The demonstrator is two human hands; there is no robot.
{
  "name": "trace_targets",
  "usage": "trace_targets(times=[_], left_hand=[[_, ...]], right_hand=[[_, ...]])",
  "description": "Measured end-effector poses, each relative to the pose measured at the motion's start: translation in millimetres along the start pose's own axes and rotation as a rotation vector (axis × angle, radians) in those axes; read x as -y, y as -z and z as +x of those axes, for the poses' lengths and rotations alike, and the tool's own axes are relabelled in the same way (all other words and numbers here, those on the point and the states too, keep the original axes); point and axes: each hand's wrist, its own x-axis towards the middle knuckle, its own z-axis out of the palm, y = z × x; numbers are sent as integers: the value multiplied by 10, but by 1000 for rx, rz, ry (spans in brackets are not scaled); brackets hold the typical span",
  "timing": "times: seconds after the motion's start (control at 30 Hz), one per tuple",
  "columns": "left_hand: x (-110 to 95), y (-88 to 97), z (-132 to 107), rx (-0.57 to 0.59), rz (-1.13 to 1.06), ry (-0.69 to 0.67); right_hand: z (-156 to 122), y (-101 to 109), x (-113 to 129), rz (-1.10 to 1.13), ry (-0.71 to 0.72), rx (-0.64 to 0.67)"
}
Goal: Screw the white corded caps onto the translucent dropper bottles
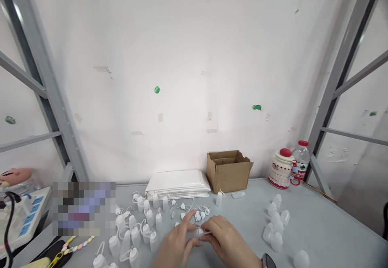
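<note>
At the front middle of the table, my left hand [178,241] is closed round a small translucent white bottle [194,234] lying tilted between the hands. My right hand [226,235] pinches at its cap end, where a white cap [200,231] partly shows between the fingertips. Fingers cover much of the bottle. Just beyond the hands lie several loose white caps with loop straps [197,215]. To the left stand several small white bottles [136,235] with capped, strapped tops. Several uncapped-looking translucent bottles [276,221] lie in a loose group at the right.
A stack of white sheets or envelopes [177,183] and a cardboard box [232,175] stand against the wall. A cream jar [281,171] and a water bottle [301,157] are at the back right. A power strip [30,215] and beaded strap [80,246] lie left.
</note>
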Motion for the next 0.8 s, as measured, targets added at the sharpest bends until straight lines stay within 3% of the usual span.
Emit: trace_targets(times=[0.1,0.33,0.57,0.8], left_hand=[[14,-1,-4,-20,23,-41],[7,-9,-2,-10,77,-75],[-9,21,21,26,6,-29],[-25,38,51,112,-71,-4]], right_hand=[[12,-46,-1,-23,-15,10],[37,-67,46,63,-222,31],[33,69,75,218,-175,38],[29,43,-26,171,-120,-37]])
